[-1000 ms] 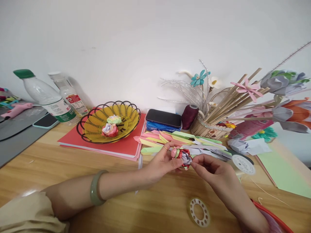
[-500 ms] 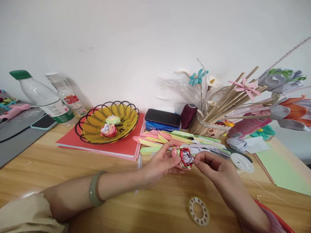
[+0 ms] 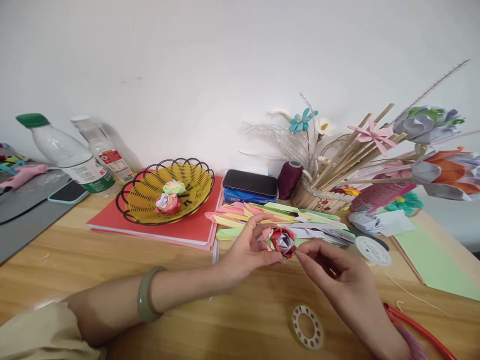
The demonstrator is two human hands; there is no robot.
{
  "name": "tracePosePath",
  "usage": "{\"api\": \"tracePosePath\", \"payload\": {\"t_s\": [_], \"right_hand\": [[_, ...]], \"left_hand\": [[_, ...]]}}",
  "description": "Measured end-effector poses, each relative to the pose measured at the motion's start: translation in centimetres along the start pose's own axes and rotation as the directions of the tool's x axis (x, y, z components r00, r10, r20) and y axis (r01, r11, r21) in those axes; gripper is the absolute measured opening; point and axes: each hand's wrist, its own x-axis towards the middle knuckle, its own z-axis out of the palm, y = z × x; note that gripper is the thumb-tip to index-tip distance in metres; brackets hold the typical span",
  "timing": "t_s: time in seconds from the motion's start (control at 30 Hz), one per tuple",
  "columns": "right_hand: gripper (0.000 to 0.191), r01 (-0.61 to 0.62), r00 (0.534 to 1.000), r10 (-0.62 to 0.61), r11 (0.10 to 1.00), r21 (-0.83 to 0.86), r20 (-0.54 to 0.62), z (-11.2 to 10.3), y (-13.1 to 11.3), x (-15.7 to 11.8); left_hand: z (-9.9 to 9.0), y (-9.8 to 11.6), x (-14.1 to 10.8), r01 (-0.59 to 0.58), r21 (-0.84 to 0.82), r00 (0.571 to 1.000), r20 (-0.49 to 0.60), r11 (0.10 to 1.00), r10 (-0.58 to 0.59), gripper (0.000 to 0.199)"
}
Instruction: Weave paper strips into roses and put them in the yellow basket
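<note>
A folded paper flower (image 3: pixel 282 241), red and pink outside with a pale lilac centre, is held above the wooden table. The fingers of my left hand (image 3: pixel 250 252) wrap round its left side and underside, the thumb along its lower edge. At its right edge, my right hand (image 3: pixel 332 262) pinches a petal between thumb and fingertips. Just behind the flower lie folded paper strips (image 3: pixel 262 215) in pink, yellow, green and lilac. Two more paper flowers (image 3: pixel 168 202) rest in a yellow woven basket (image 3: pixel 195 187) at the left.
A tape roll (image 3: pixel 307 327) lies near the front edge. A white spool (image 3: pixel 372 250) and green paper (image 3: pixel 442 265) are at the right. Behind stand a phone on a blue pack (image 3: pixel 250 192), a maroon thread cone (image 3: pixel 290 180) and a flower-filled pot (image 3: pixel 318 198). Bottles (image 3: pixel 80 167) stand left.
The flower has turned slightly and moved a little left. My left thumb has slid down to its lower edge, and my right fingertips have shifted slightly left and down along its edge.
</note>
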Motion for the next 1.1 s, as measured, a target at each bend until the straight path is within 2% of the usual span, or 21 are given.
{"api": "tracePosePath", "payload": {"t_s": [0.1,0.27,0.5,0.63,0.73,0.87,0.97,1.1], "right_hand": [[0.014,0.099,0.994,-0.101,0.992,-0.073,-0.027,0.3,0.2,-0.2],[0.009,0.27,0.959,-0.281,0.94,-0.208,-0.029,0.6,0.9,-0.4],[0.008,0.339,0.932,-0.361,0.896,-0.288,-0.026,0.5,0.8,-0.2],[0.009,0.357,0.923,-0.385,0.879,-0.314,-0.028,0.5,1.1,-0.1],[0.011,0.385,0.908,-0.419,0.854,-0.349,-0.023,0.5,1.5,-0.1],[0.013,0.459,0.879,-0.475,0.824,-0.33,0.037,0.4,1.5,-0.1],[0.014,0.503,0.857,-0.51,0.804,-0.317,0.065,0.4,1.3,-0.1],[0.014,0.504,0.852,-0.521,0.786,-0.358,0.055,0.6,1.5,-0.1]], "left_hand": [[-0.2,-0.2,0.2,-0.025,0.036,1.0,0.012,0.999,0.024,0.065],[-0.2,-0.1,0.1,-0.035,0.086,0.995,0.099,0.996,0.026,0.052],[0.2,0.1,0.0,-0.029,0.147,0.999,0.031,0.989,0.025,0.05],[0.3,0.2,0.0,0.003,0.078,0.999,0.046,0.997,-0.007,0.056],[0.3,0.4,-0.1,0.082,-0.011,0.995,0.063,0.997,-0.081,0.059],[0.3,0.6,-0.4,0.167,-0.094,0.985,0.052,0.982,-0.162,0.04],[0.3,0.6,-0.4,0.161,-0.114,0.987,0.021,0.98,-0.159,0.033],[0.4,0.5,-0.4,0.136,-0.203,0.991,0.046,0.97,-0.13,0.039]]}}
